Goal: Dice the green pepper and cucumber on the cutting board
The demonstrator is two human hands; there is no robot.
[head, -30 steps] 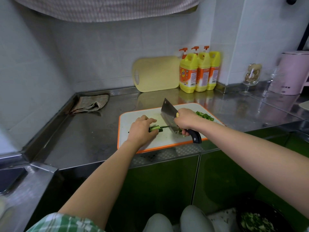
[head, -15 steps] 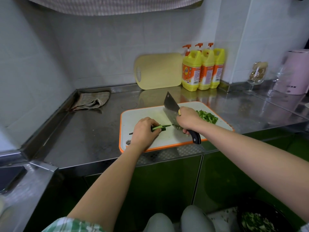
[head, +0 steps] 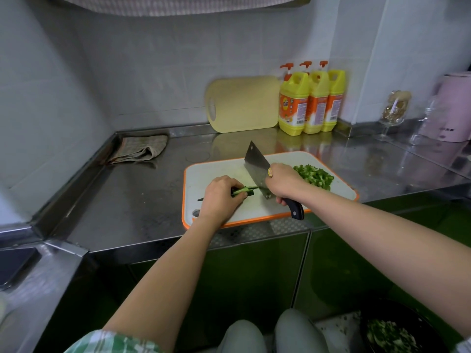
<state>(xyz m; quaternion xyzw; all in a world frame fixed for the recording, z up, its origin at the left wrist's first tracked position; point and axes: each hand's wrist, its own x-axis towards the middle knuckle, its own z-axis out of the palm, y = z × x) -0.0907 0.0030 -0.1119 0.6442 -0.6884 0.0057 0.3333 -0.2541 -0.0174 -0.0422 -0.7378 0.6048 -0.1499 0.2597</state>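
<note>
2 hands: worked over the orange-rimmed cutting board (head: 216,171).
Left hand (head: 220,197): pressed down with curled fingers on the cucumber strips (head: 242,191), pinned them to the board.
Right hand (head: 281,183): wrapped tight round the cleaver (head: 256,166) handle, left the black butt showing below the fingers.
Cleaver blade: stood tilted, met the cucumber edge-first just right of the left fingertips.
Diced green pepper (head: 314,175): lay heaped on the board just beyond the right knuckles.
3 yellow bottles (head: 293,105): stood in a row against the wall, far beyond both sets of fingers.

Cucumber (head: 242,190) mostly under left hand (head: 221,197)
</note>
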